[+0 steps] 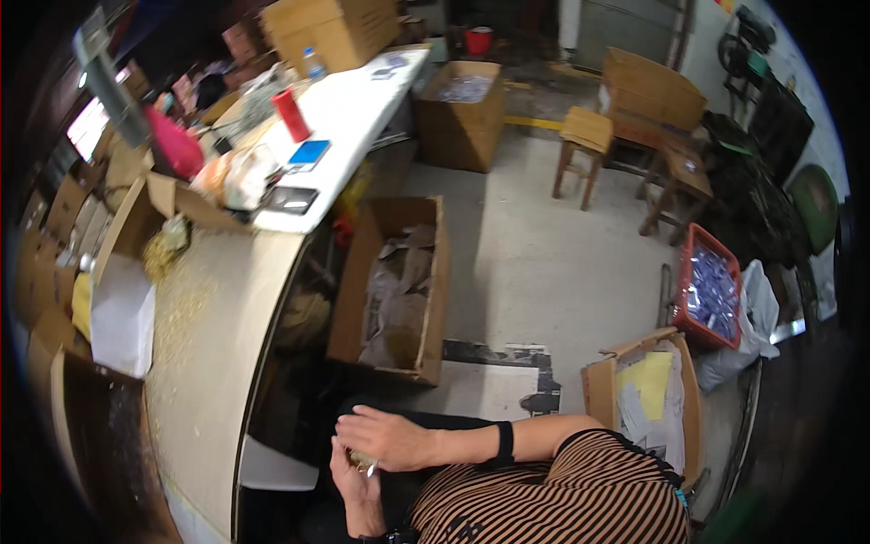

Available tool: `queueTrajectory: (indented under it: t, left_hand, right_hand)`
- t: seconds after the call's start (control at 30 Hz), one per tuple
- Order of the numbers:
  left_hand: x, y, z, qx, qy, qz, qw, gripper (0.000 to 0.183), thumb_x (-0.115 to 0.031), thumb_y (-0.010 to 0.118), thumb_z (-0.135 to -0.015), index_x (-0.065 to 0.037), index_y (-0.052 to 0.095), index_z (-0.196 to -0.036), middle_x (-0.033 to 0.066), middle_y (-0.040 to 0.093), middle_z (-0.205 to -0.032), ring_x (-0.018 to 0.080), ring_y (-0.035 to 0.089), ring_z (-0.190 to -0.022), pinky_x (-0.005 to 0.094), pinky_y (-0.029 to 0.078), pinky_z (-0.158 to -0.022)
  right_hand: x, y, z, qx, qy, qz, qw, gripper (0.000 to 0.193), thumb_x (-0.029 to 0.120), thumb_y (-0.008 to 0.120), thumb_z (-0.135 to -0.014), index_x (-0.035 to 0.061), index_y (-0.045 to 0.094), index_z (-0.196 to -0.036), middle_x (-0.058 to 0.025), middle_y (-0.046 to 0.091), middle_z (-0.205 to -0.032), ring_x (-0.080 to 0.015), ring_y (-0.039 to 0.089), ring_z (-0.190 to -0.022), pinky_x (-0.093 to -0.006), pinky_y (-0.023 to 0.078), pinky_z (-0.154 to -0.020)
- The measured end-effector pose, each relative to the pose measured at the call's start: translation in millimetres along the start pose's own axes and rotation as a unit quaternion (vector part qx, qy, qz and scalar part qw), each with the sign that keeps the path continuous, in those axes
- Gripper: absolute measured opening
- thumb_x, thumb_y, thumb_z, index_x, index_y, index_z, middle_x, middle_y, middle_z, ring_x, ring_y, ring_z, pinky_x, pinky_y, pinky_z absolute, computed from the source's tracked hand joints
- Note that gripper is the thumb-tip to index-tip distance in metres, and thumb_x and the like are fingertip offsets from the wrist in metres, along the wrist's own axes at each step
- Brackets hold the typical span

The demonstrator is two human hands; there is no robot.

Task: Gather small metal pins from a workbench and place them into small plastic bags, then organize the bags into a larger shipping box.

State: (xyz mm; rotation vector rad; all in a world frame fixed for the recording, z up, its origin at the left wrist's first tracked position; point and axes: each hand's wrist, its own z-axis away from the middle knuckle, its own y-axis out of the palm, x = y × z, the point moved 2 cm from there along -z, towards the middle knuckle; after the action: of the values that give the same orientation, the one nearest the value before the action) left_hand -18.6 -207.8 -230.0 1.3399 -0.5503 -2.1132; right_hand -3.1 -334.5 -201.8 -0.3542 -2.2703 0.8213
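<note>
In front of my body, low in the picture, my two hands are cupped together. My right hand [390,439] lies across the top with its fingers pressed together. Beneath it, my left hand [358,485] is curled with its palm turned toward the right one. Small shiny gold-coloured pieces [362,461] show in the gap between the palms; their exact kind is too small to make out. To the left, similar tiny yellowish pieces [186,304] lie scattered over the worktable [231,363], with a denser heap [161,258] near its far-left side.
A cardboard box [435,299] with paper inside stands beyond my hands. Another open box [594,390] is at my right, near a red crate [725,335] of bluish packets. On the white table are a phone [292,200], a blue box [310,151] and a red cylinder [291,115].
</note>
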Motion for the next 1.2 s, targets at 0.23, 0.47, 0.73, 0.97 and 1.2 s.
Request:
queueTrajectory:
  t: [0.23,0.47,0.73,0.97,1.2]
  left_hand:
    - [21.1,8.4,-7.5,0.039,-0.005,-0.014,0.999,0.038,-0.033,0.038,-0.1,-0.002,0.053,-0.116,0.011,0.058,-0.116,0.0214,0.056,-0.109,0.0355,0.046,-0.093]
    - [22.0,3.2,-15.2,0.008,0.052,-0.037,0.998,0.039,-0.032,0.037,-0.1,-0.001,0.052,-0.119,0.0109,0.057,-0.119,0.0226,0.055,-0.111,0.0362,0.044,-0.096]
    - [11.9,7.3,3.6,0.035,0.049,0.042,0.997,0.041,-0.038,0.036,-0.1,-0.008,0.049,-0.125,0.0091,0.051,-0.128,0.0235,0.05,-0.118,0.037,0.042,-0.1]
    - [26.3,-30.5,1.9,-0.001,0.093,0.021,0.995,0.04,-0.032,0.035,-0.101,0.001,0.054,-0.113,0.0135,0.058,-0.116,0.024,0.057,-0.108,0.036,0.046,-0.095]
    - [28.2,-29.6,2.4,-0.022,0.092,0.02,0.995,0.036,-0.029,0.037,-0.1,-0.001,0.055,-0.114,0.0117,0.057,-0.12,0.0233,0.054,-0.113,0.0373,0.043,-0.098]
  right_hand:
    - [-12.8,-19.5,29.5,0.052,0.0,-0.034,0.998,0.04,0.014,0.047,-0.085,-0.005,0.053,-0.12,-0.0198,0.052,-0.128,-0.0298,0.044,-0.127,-0.0415,0.03,-0.109]
    - [-16.5,-18.1,20.5,0.069,-0.005,0.046,0.997,0.045,0.016,0.048,-0.085,-0.0074,0.049,-0.124,-0.0199,0.047,-0.134,-0.0316,0.043,-0.127,-0.0412,0.031,-0.109]
    - [-5.4,-13.3,5.5,0.006,-0.071,-0.022,0.997,0.044,0.016,0.05,-0.084,-0.0049,0.05,-0.122,-0.0193,0.049,-0.132,-0.0302,0.042,-0.128,-0.0416,0.033,-0.107]
    - [-8.3,4.3,25.3,0.136,-0.052,-0.046,0.988,0.038,0.017,0.049,-0.084,-0.0058,0.053,-0.115,-0.0201,0.051,-0.127,-0.0291,0.043,-0.126,-0.0374,0.032,-0.107]
    - [-9.0,12.5,26.6,0.137,-0.044,-0.033,0.989,0.05,0.015,0.049,-0.084,-0.0064,0.044,-0.129,-0.0215,0.045,-0.135,-0.0307,0.037,-0.131,-0.0393,0.025,-0.112]
